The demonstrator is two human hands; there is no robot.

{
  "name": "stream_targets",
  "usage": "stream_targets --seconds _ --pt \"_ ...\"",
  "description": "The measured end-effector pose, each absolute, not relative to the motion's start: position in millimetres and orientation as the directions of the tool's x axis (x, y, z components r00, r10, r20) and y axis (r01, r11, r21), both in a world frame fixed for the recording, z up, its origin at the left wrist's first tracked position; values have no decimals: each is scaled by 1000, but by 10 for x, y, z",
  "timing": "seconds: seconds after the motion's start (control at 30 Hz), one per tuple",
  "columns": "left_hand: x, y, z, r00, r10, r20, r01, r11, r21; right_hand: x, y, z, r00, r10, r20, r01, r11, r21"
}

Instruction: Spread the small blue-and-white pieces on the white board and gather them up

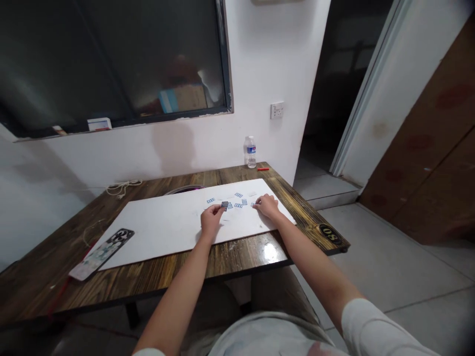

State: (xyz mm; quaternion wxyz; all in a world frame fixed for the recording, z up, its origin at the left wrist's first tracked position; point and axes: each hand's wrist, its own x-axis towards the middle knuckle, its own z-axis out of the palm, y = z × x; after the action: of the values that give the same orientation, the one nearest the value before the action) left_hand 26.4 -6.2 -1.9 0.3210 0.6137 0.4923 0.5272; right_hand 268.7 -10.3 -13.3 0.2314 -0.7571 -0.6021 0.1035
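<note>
"What's far left?"
"A phone [101, 254] lies slantwise on the table [63, 267], beside a white board [159, 237]."
"Left hand [211, 221]?"
"Palm down, fingers [218, 209] clamped on a dark tag [224, 205] above the board; it's too small to read its long axis."
"Then?"
"Loose striped tags [238, 200] lie between the hands, pointing various ways."
"Right hand [267, 206]?"
"Palm down, fingers [259, 200] together, just beside a blue tag [253, 204] lying lengthwise across the board."
</note>
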Motion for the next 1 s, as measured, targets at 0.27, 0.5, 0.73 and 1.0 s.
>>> stream_targets --seconds 0.27,0.5,0.73,1.0 --pt "265 -52 -34 -59 944 323 259 -298 919 2712 -152 -123 205 961 188 898 -108 -426" --pt "287 -83 -5 -57 947 317 250 -294 923 2861 -88 -167 236 960 151 896 -155 -415" --pt "266 -74 -19 -47 944 325 275 -301 913 2889 6 -130 244 969 39 891 -208 -404" --pt "248 -52 -64 -40 936 349 280 -325 903 2896 28 -85 245 969 3 894 -225 -387"
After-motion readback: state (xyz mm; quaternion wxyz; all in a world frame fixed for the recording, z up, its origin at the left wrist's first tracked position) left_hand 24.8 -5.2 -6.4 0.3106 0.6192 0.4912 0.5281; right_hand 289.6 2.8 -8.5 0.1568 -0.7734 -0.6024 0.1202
